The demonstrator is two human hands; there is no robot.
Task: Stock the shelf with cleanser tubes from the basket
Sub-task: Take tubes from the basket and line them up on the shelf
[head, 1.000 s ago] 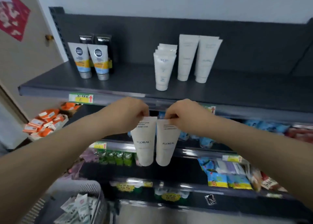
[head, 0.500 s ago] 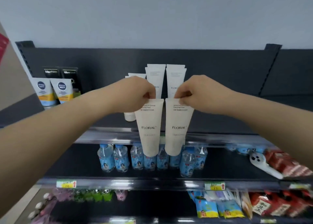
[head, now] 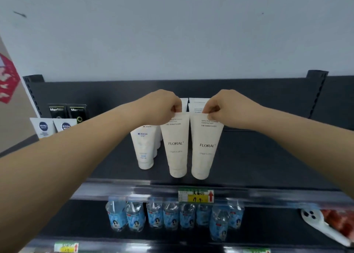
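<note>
Both tubes hang straight down from the grip, caps lowest. The left hand (head: 162, 107) pinches the left tube (head: 175, 147) by its crimped top, and the right hand (head: 228, 109) does the same with the right tube (head: 206, 149). They're side by side over the shelf (head: 268, 166) front, so I'd guess it's just straight down.

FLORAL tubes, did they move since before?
Yes. The FLORAL tubes went up: earlier they hung below the top shelf's front edge, now they are above it.

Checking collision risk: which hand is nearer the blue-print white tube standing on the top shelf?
Left. The left hand, pinching one FLORAL tube, is just above-right of the blue-print tube; the right hand, with the other FLORAL tube, is farther right.
</note>
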